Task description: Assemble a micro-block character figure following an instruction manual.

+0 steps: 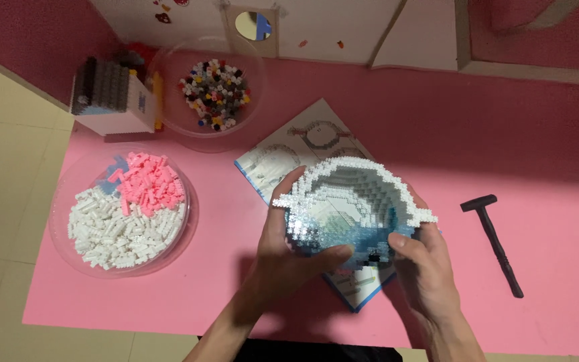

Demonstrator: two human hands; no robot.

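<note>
Both Hands Cup a Hollow Brick Model

While the left hand point(283, 248) clasps the near left side of the white-and-blue brick model point(353, 208), thumb pressed on its front, the right hand point(427, 265) closes around its right wall, so each grip is wrapped firmly on it. Held just above the open instruction booklet point(283, 157) at the middle of the pink tabletop point(537, 154), the model shows its stepped hollow. Left sits a clear dish of white and pink bricks point(125, 211); farther off, a dish of mixed small bricks point(214, 92). A black hammer-shaped tool point(496, 241) lies right.
</note>
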